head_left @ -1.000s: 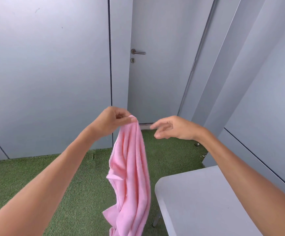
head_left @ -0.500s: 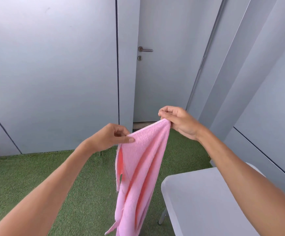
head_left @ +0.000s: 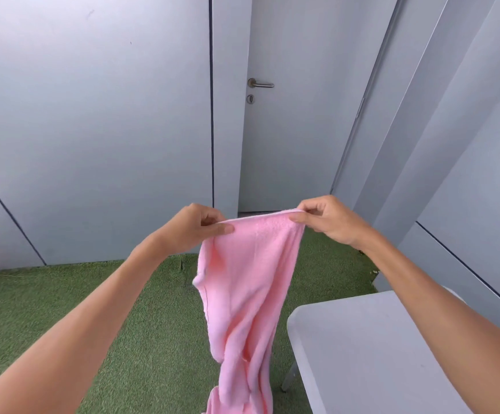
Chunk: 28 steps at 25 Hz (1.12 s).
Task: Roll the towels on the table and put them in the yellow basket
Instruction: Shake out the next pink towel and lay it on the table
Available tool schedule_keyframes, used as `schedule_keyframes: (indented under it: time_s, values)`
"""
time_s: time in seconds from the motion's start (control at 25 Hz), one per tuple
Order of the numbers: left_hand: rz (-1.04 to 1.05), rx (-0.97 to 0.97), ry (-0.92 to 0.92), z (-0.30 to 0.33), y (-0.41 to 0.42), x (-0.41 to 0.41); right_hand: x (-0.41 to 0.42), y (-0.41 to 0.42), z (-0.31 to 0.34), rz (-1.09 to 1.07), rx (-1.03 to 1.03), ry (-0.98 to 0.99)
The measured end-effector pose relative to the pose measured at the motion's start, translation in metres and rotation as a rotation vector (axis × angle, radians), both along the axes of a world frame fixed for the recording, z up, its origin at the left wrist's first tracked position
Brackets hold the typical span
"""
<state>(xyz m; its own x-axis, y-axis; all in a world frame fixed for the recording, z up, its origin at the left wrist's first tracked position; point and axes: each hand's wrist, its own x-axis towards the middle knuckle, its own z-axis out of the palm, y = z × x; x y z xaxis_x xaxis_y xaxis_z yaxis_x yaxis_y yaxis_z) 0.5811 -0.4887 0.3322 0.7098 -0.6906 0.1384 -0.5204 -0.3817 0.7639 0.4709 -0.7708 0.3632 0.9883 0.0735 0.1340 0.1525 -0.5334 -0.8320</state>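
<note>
Both hands pinch the towel's top edge, cloth hanging free.

My left hand (head_left: pixel 195 228) and right hand (head_left: pixel 323 219) each pinch an end of the pink towel (head_left: pixel 242 294) at its top hem; the rest droops below them, left of the tabletop (head_left: pixel 377 348). I judge it light, soft and limp, not slippery; corners are the best hold for spreading it flat.
</note>
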Motion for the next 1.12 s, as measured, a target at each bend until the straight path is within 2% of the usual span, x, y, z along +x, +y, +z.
schedule_keyframes:
  time_s: [0.08,0.16,0.28,0.36,0.44,0.52,0.6,0.68,0.84,0.96,1.04,1.12]
  values:
    - [0.060,-0.046,0.042,-0.009,0.015,-0.001,-0.005,-0.024,-0.001,-0.099,-0.087,-0.047]
    - [0.088,-0.094,0.058,-0.002,0.012,-0.004,-0.005,-0.026,-0.009,-0.121,-0.108,0.033]
    - [0.002,-0.136,-0.002,0.028,-0.018,-0.014,0.006,0.020,-0.023,0.104,0.007,0.218]
    - [-0.055,-0.089,-0.084,0.040,-0.035,-0.021,0.015,0.050,-0.022,0.201,0.111,0.204]
    - [-0.029,-0.078,-0.095,0.038,-0.037,-0.019,0.022,0.058,-0.015,0.236,0.146,0.176]
    - [0.029,-0.167,-0.009,0.030,-0.028,-0.014,0.023,0.053,-0.010,0.191,0.139,0.131]
    - [0.029,-0.295,0.198,0.009,-0.021,-0.017,0.024,0.047,-0.003,0.090,0.157,0.065]
    - [0.000,-0.334,0.365,-0.018,-0.018,-0.028,0.024,0.046,0.006,0.041,0.183,0.020]
    - [0.003,-0.387,0.397,-0.043,-0.013,-0.028,0.016,0.035,0.016,0.081,0.040,0.143]
    - [-0.024,-0.282,0.277,-0.027,-0.015,-0.025,0.010,0.040,0.012,0.161,-0.084,0.266]
    - [-0.067,-0.223,0.194,-0.023,-0.020,-0.028,0.009,0.045,0.012,0.172,-0.133,0.249]
    - [-0.076,-0.214,0.207,-0.027,-0.018,-0.030,0.008,0.038,0.018,0.141,-0.193,0.190]
